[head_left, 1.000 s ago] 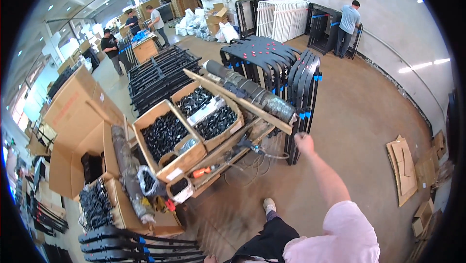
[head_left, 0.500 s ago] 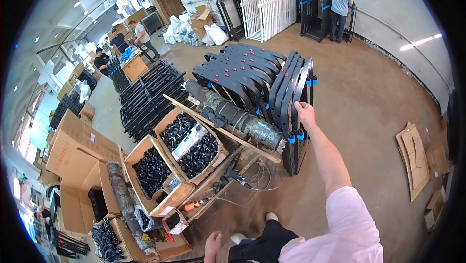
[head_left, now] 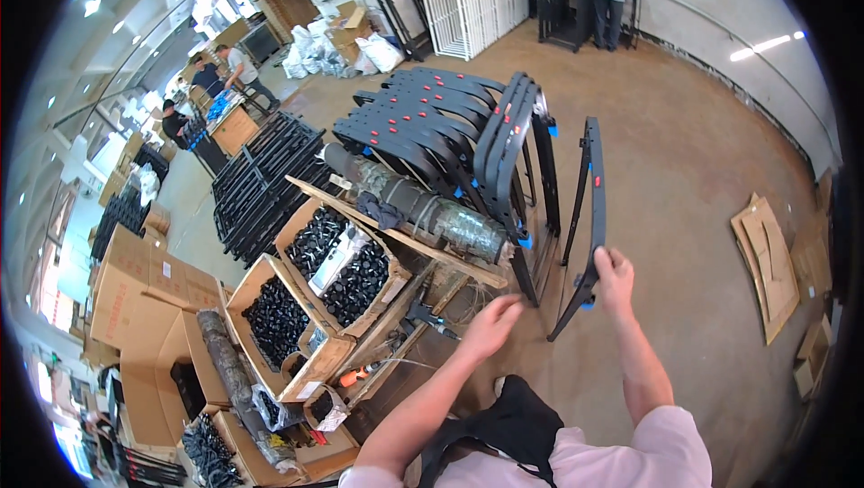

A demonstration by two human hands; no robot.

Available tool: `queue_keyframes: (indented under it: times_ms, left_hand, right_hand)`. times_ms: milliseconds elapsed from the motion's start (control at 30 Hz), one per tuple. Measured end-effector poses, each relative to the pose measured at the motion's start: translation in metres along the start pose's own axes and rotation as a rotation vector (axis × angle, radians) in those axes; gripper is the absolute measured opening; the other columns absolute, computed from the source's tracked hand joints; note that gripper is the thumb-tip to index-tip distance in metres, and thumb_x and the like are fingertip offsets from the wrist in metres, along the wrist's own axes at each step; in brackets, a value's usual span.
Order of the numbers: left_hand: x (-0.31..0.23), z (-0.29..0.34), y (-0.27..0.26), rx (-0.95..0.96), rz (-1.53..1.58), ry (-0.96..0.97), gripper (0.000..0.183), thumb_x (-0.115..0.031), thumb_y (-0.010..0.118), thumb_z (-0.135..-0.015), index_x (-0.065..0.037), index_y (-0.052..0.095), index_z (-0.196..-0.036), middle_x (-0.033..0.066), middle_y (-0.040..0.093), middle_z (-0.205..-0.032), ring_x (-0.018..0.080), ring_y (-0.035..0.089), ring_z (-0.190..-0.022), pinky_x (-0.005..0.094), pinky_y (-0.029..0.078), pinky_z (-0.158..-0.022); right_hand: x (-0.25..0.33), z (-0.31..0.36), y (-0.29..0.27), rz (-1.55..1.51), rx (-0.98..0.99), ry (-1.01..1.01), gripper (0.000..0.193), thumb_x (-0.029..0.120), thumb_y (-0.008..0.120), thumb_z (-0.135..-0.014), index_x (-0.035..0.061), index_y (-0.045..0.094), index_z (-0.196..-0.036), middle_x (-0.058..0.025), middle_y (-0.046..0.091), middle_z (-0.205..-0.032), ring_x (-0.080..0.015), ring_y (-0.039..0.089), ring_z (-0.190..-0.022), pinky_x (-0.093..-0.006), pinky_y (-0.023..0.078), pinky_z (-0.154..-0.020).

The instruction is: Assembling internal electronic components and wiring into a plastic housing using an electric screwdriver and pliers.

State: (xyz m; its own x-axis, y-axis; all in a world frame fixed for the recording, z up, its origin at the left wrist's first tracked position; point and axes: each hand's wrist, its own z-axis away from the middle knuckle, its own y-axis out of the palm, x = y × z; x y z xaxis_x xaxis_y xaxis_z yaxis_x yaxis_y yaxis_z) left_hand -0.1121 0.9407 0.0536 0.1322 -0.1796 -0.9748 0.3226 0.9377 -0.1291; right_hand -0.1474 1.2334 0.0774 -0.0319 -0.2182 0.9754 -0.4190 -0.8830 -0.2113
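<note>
Open ctn (head_left: 144, 380) far L. Blk parts (head_left: 274, 319) kept in bins (head_left: 313, 369). Wrapped roll (head_left: 463, 227) laid beside stacked frames (head_left: 418, 119). L hand (head_left: 490, 328) held near roll end; finger spread can't be told. Single blk frame (head_left: 598, 204), R of stack, tilted, gripped by R hand (head_left: 616, 281), fingers closed on it. Flat cardboard (head_left: 763, 267) far R.
</note>
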Motion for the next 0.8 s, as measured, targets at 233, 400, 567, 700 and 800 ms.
queue_keyframes:
  times_ms: [233,400,567,700,800]
  left_hand:
    - [-0.077,-0.024,0.122,0.196,0.474,-0.242,0.031,-0.025,0.067,-0.106,-0.005,0.056,-0.128,0.0023,0.067,-0.093,0.0101,0.064,-0.077,0.0284,0.054,-0.068]
    - [-0.073,0.0,0.13,0.109,0.406,-0.353,0.02,-0.024,0.066,-0.106,-0.008,0.053,-0.106,-0.0018,0.055,-0.07,0.0084,0.052,-0.05,0.0272,0.045,-0.045]
    - [-0.077,0.034,0.141,0.152,0.342,-0.339,0.021,-0.023,0.067,-0.104,-0.006,0.054,-0.104,-0.0017,0.055,-0.069,0.0077,0.052,-0.048,0.0265,0.044,-0.044]
    - [-0.07,0.058,0.109,0.208,0.357,-0.345,0.02,-0.02,0.069,-0.102,-0.006,0.054,-0.104,-0.0023,0.056,-0.071,0.007,0.052,-0.048,0.0266,0.042,-0.044]
    - [-0.076,0.083,0.047,0.243,0.413,-0.378,0.018,-0.016,0.07,-0.102,-0.006,0.056,-0.108,0.0004,0.059,-0.073,0.0077,0.054,-0.049,0.0258,0.042,-0.044]
  right_hand:
    - [-0.118,0.129,-0.061,-0.376,0.033,0.585,0.047,0.044,0.055,-0.11,0.001,0.074,-0.103,-0.0082,0.073,-0.084,-0.0186,0.068,-0.073,-0.0326,0.055,-0.071]
    - [-0.233,0.215,-0.023,-0.436,0.191,1.345,0.058,0.055,0.042,-0.111,0.0039,0.069,-0.113,-0.0153,0.075,-0.102,-0.0246,0.073,-0.09,-0.0331,0.057,-0.075]
    - [-0.26,0.224,0.046,-1.088,0.033,1.161,0.053,0.052,0.042,-0.11,0.0049,0.066,-0.109,-0.0147,0.074,-0.1,-0.0259,0.073,-0.091,-0.0358,0.058,-0.076]
    - [-0.235,0.283,0.039,-0.961,0.125,0.882,0.052,0.052,0.046,-0.109,0.0052,0.065,-0.121,-0.0105,0.073,-0.093,-0.0231,0.072,-0.087,-0.0353,0.057,-0.073]
    - [-0.179,0.249,0.069,-0.85,0.228,0.662,0.053,0.051,0.05,-0.108,0.0055,0.064,-0.131,-0.0073,0.072,-0.088,-0.0211,0.071,-0.084,-0.0348,0.057,-0.07]
